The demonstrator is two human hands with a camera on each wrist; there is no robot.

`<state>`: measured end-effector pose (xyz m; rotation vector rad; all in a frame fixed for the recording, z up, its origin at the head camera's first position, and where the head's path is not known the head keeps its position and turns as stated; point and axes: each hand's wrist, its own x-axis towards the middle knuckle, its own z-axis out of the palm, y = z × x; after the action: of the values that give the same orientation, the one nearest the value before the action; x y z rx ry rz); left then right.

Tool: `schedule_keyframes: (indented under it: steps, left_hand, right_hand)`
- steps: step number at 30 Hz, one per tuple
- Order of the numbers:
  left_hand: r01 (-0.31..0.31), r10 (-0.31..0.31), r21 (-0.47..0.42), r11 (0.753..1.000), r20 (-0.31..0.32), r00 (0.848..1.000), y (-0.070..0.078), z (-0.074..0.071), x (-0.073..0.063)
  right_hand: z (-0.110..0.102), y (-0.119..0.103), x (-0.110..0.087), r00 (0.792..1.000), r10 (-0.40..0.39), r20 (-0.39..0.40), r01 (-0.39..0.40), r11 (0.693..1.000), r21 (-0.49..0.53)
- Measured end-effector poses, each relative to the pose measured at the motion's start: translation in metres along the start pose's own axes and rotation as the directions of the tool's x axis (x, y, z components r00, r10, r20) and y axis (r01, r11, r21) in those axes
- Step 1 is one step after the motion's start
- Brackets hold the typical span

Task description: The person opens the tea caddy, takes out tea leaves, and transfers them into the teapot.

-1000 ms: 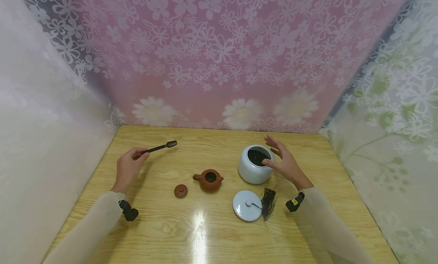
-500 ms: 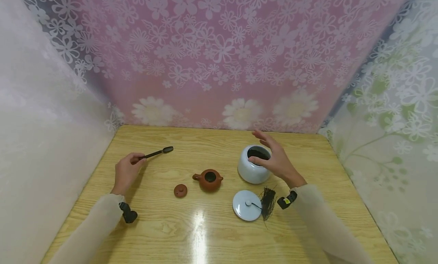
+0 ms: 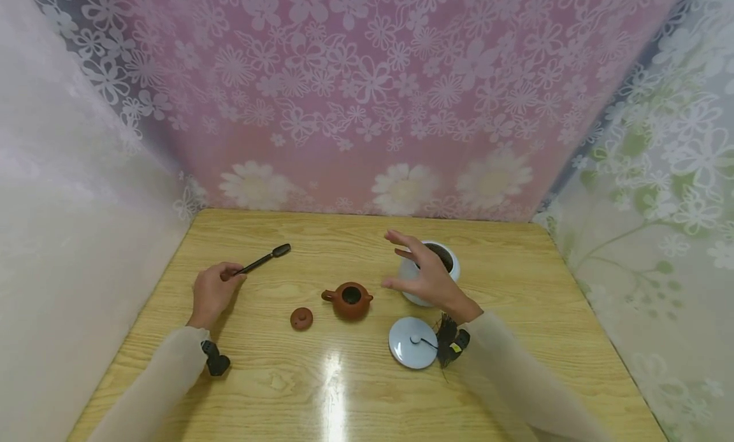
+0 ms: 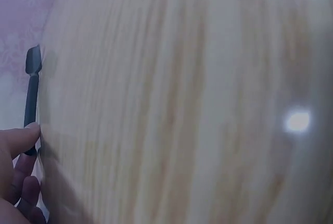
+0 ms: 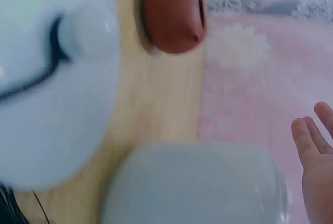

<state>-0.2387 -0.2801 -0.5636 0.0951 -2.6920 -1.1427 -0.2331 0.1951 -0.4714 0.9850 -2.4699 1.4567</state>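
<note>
In the head view my left hand (image 3: 215, 294) pinches the handle of a dark tea scoop (image 3: 266, 259) above the table's left side; the left wrist view shows thumb and fingers on its handle. My right hand (image 3: 431, 281) holds nothing, its fingers and thumb spread apart, over the near left side of a white jar (image 5: 203, 187) with dark contents (image 3: 440, 256). To the left of that hand stands a small reddish-brown teapot (image 3: 352, 311), uncovered, its spout toward the jar. The teapot's lid (image 3: 301, 319) lies beside it, left of the handle.
A round white lid (image 3: 410, 353) with a knob lies in front of the jar. A dark tassel (image 3: 444, 337) is tied to it, partly covered by the right wrist's camera. Floral cloth (image 3: 367, 111) stands around the back and sides of the wooden table (image 3: 258, 397).
My right hand has moved left, from the jar's right side across its front toward the teapot. The left hand has lowered a little with the scoop. Pot, jar and lids have stayed put.
</note>
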Motion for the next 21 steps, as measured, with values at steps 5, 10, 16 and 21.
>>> schedule_keyframes:
  steps: [5, 10, 16, 21]
  left_hand:
    - [0.011, -0.010, -0.007, 1.000, 0.049, 0.999, -0.003, -0.003, 0.000]
    - [0.005, -0.004, -0.011, 1.000, 0.087, 0.996, -0.005, -0.007, 0.000]
    - [-0.078, 0.079, -0.022, 0.997, 0.082, 0.993, -0.001, -0.010, -0.001]
    - [-0.204, 0.208, -0.041, 0.978, 0.124, 0.970, 0.017, -0.008, -0.003]
  right_hand:
    - [0.021, 0.002, 0.002, 0.999, 0.035, 0.040, -0.036, 0.999, 0.031]
    - [0.036, 0.003, 0.004, 0.989, 0.118, 0.086, -0.125, 0.989, 0.074]
    - [0.043, 0.008, 0.005, 0.980, 0.163, 0.111, -0.177, 0.976, 0.127]
    - [0.048, 0.011, 0.006, 0.968, 0.206, 0.145, -0.227, 0.963, 0.146]
